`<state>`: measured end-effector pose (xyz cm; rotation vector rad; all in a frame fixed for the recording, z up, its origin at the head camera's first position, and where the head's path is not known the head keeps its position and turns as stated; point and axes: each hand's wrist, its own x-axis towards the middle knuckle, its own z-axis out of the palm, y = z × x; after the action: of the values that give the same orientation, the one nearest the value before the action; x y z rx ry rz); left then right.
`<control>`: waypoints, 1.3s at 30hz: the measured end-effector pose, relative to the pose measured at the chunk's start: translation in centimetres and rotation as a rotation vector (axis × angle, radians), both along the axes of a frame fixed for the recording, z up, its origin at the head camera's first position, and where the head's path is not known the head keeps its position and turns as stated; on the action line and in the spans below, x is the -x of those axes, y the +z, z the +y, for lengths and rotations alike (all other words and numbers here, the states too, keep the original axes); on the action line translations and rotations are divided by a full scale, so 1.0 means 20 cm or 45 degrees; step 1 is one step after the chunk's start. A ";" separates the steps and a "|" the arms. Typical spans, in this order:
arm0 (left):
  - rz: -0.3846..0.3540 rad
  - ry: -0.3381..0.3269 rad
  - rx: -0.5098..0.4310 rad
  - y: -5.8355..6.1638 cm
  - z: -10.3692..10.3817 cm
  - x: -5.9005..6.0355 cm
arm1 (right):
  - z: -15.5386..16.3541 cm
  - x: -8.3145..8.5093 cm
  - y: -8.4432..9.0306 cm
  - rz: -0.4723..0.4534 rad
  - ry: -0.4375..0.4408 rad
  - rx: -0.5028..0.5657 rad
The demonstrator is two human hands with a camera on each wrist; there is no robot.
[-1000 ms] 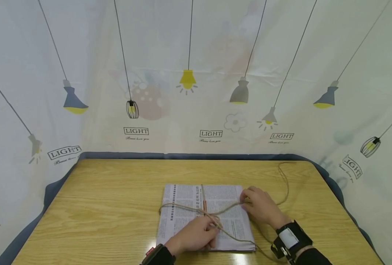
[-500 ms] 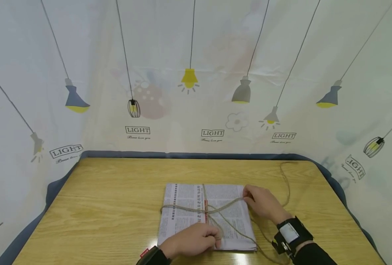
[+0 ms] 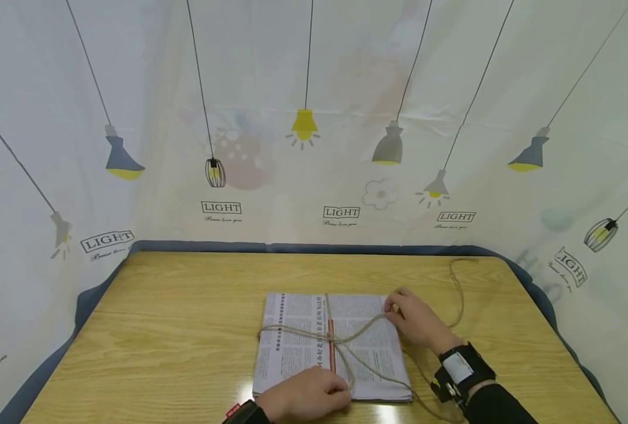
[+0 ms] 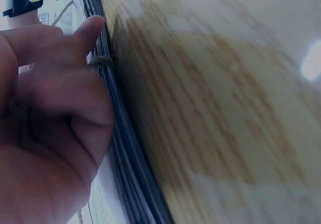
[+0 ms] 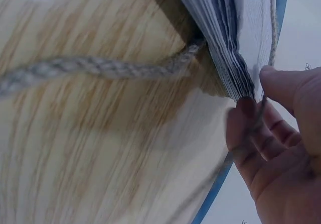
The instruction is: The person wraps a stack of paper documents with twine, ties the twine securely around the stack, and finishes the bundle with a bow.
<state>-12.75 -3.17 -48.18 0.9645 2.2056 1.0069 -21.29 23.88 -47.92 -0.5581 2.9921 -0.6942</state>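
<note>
A stack of folded newspapers [image 3: 287, 359] lies flat on the wooden table. Tan rope [image 3: 293, 332] runs across the stack and crosses itself near the middle. My left hand [image 3: 306, 393] sits at the front edge with bent fingers. In the left wrist view the rope [image 4: 103, 60] wraps the paper edge right beside those fingers, but blur hides whether they grip it. At the back right corner, my right hand [image 3: 417, 321] pinches the rope between thumb and fingers. The right wrist view shows the rope [image 5: 256, 121] passing over the fingers of that hand.
Loose rope [image 3: 457, 288] trails over the table [image 3: 187, 306] toward its back right corner. Another length [image 3: 425, 406] leaves the stack at the front right. Behind stands a pale curtain [image 3: 271, 224] printed with lamps.
My left hand has left the rope crossing and moved down to the stack's front edge. The right hand, holding the rope, has shifted slightly toward the back.
</note>
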 end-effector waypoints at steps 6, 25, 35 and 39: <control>-0.141 -0.009 -0.028 -0.01 0.00 0.00 | 0.00 0.02 -0.01 0.000 0.043 0.024; -0.317 0.072 -0.123 -0.02 -0.07 0.01 | -0.01 0.03 0.01 -0.121 0.014 -0.033; -0.358 0.132 -0.100 -0.01 -0.17 0.04 | 0.00 0.00 0.02 -0.199 -0.040 -0.047; -0.330 0.157 -0.070 0.01 -0.20 0.06 | -0.01 0.00 0.01 -0.200 -0.071 -0.071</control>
<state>-14.01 -7.22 -47.97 0.6838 2.0495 1.1829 -21.28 23.73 -47.72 -0.3995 2.8800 -0.6242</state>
